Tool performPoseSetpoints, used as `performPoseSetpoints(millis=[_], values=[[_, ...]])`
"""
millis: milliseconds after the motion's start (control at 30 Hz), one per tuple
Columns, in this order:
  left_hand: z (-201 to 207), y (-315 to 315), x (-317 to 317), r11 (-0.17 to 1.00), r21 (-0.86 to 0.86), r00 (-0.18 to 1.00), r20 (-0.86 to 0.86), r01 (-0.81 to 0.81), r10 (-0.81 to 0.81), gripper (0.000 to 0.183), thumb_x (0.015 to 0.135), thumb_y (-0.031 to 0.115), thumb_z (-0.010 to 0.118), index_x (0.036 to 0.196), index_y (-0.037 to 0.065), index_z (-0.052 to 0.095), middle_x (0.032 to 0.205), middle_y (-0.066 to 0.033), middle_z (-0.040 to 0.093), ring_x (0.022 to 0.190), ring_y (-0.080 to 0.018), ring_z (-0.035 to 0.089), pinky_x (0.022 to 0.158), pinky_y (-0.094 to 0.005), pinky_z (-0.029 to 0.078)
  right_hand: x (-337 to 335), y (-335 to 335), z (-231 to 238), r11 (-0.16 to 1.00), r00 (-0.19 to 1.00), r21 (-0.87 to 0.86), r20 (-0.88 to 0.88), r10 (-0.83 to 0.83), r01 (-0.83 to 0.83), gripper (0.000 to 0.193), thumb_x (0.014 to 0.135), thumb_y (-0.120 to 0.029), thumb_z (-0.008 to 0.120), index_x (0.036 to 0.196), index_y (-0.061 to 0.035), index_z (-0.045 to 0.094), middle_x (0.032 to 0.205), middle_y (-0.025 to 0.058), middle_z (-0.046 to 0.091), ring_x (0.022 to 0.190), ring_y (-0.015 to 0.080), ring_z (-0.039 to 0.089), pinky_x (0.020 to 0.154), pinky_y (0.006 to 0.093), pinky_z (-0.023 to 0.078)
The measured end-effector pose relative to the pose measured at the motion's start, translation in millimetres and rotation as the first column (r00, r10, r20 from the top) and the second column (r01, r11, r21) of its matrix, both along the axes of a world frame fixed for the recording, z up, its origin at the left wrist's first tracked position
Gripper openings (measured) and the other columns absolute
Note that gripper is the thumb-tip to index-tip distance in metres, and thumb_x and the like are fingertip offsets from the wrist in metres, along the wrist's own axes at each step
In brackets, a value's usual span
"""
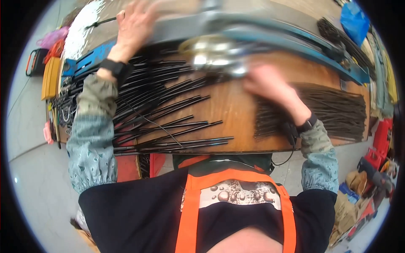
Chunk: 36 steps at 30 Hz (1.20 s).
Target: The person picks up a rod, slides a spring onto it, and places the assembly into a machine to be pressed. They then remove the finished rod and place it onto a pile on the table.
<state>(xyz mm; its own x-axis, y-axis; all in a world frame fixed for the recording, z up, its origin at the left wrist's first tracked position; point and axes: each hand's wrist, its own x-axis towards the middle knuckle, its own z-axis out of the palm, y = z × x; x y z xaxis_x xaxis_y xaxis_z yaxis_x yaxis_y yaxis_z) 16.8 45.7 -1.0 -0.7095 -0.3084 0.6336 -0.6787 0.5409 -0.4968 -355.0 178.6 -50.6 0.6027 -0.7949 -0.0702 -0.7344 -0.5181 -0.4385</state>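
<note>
My left hand is at the far left of the bench, its fingers curled over a thin black rod that sticks out to its left. Blur softens the fingertips at the picture's top edge. My right hand is smeared by motion beside a shiny metal fixture, so its fingers cannot be made out. Behind both hands runs a blue metal frame, partly blurred. Many black rods lie fanned out below my left hand. A bundle of dark brown rods lies to the right of my right hand.
The wooden bench ends close to my body. A thin cable crosses the black rods. At the far right are a blue plastic bag and more dark rods. A yellow case stands at the left; tools lie lower right.
</note>
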Motion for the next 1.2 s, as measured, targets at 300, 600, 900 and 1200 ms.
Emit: performPoseSetpoints(millis=[300, 600, 900, 1200], values=[[-49.7, 185.2, -60.2, 0.581, 0.811, 0.984, -0.047, -0.064, 0.174, 0.018, 0.086, 0.022, 0.064, 0.087, 0.005, 0.058, 0.083, -0.0139, 0.058, 0.074, -0.0341, 0.064, 0.062, -0.0454, 0.052, -2.1, 11.0, -3.7, 0.978, 0.942, 0.205, 0.322, -0.092, 0.025, 0.023, 0.088, -0.011, 0.061, 0.108, -0.0002, 0.063, 0.076, 0.0153, 0.06, 0.073, 0.0236, 0.059, 0.069, 0.0344, 0.048], [-23.7, 208.8, -71.8, 0.488, 0.859, 0.966, -0.236, 0.156, 0.106, 0.013, 0.09, 0.02, 0.059, 0.096, 0.009, 0.057, 0.082, -0.0133, 0.057, 0.071, -0.0342, 0.064, 0.06, -0.046, 0.052, -13.9, 44.0, -9.1, 0.978, 0.883, 0.178, 0.436, -0.175, 0.105, 0.019, 0.091, -0.011, 0.064, 0.104, 0.0012, 0.069, 0.075, 0.0081, 0.06, 0.073, 0.0174, 0.053, 0.071, 0.0294, 0.044], [14.0, 205.9, -93.4, 0.385, 0.923, 0.995, -0.051, 0.016, 0.08, 0.01, 0.087, 0.017, 0.058, 0.095, 0.01, 0.058, 0.075, -0.0113, 0.061, 0.065, -0.0327, 0.064, 0.054, -0.0454, 0.051, -17.5, 60.5, 5.7, 0.917, 0.912, -0.397, 0.39, 0.126, 0.043, 0.032, 0.082, 0.0, 0.064, 0.114, -0.0002, 0.068, 0.078, 0.0098, 0.062, 0.079, 0.0265, 0.057, 0.073, 0.0348, 0.047], [81.5, 177.1, -152.8, 0.237, 0.97, 0.998, -0.064, 0.057, 0.02, 0.012, 0.09, 0.015, 0.06, 0.097, 0.006, 0.062, 0.074, -0.0192, 0.062, 0.074, -0.0395, 0.063, 0.062, -0.0466, 0.05, -54.6, 56.7, 27.5, 0.812, 0.921, -0.583, 0.321, 0.221, 0.009, 0.06, 0.069, -0.001, 0.063, 0.129, -0.0072, 0.061, 0.092, 0.0018, 0.068, 0.069, 0.0215, 0.062, 0.054, 0.0299, 0.052]])
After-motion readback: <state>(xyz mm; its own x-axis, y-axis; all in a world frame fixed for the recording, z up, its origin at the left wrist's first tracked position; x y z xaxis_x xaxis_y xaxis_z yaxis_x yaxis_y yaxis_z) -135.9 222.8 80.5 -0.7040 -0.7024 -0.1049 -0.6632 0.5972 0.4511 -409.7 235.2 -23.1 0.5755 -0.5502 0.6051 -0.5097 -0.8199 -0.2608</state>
